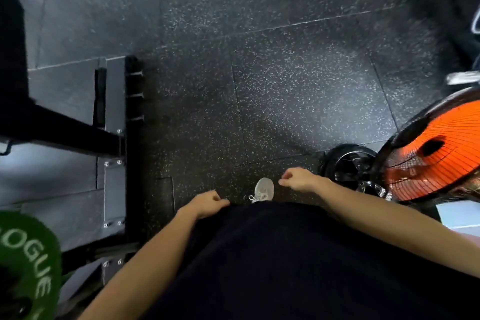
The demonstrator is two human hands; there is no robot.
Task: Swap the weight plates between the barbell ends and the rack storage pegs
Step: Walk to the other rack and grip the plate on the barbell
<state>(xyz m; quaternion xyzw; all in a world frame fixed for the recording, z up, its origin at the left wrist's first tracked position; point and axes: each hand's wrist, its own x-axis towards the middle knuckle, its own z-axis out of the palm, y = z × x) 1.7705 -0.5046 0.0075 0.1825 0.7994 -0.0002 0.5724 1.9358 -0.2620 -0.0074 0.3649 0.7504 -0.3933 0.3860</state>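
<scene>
1. at lower left, a green plate (26,262) sits beside the black rack (78,135).
2. left hand (207,202) hangs loosely curled, grip holding nothing.
3. right hand (298,179) likewise, above the speckled floor (259,60).
4. an orange fan (436,143) stands right.

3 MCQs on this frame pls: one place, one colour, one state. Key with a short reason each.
1. Where is the green plate?
A. lower left, by the black rack frame
B. upper right corner
C. in the right hand

2. What colour is the fan grille?
A. blue
B. orange
C. white

3. What are the hands doing?
A. both grip a plate
B. left hand and right hand hang loosely curled, holding nothing
C. one hand pulls a barbell collar

Key: 1 A, the plate sits at the lower left edge, beside the frame. 2 B, the ribs are bright orange. 3 B, only speckled floor and a white shoe lie below the fingers.
</scene>
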